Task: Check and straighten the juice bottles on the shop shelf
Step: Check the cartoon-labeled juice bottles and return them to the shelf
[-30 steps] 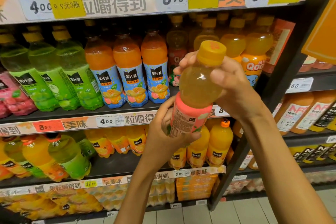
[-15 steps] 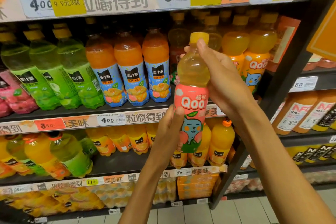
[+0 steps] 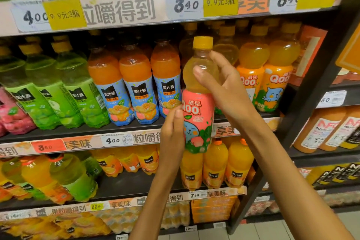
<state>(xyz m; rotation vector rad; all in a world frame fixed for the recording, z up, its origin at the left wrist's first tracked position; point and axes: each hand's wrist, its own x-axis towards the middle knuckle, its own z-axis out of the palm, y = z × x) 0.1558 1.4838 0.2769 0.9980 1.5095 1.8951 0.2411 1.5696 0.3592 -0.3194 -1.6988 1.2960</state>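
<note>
A pink-labelled Qoo juice bottle [image 3: 198,107] with a yellow cap is held upright in front of the middle shelf [image 3: 124,138], its label facing me. My right hand [image 3: 224,87] grips its clear upper part from the right, thumb across the front. My left hand [image 3: 172,128] holds the lower label from the left, thumb on the front. Behind it stand orange Qoo bottles [image 3: 274,84] on the right and blue-labelled orange juice bottles [image 3: 136,87] on the left.
Green-labelled bottles [image 3: 64,87] fill the shelf's left part. A price strip [image 3: 175,4] runs overhead. A lower shelf carries yellow juice bottles [image 3: 214,163] and tilted green and yellow bottles [image 3: 64,177]. A dark upright post [image 3: 315,91] separates a neighbouring rack of NFC bottles [image 3: 327,130].
The bottle went from tilted with its back label toward me to upright with the Qoo front facing me. It has also moved slightly up and closer to the shelf.
</note>
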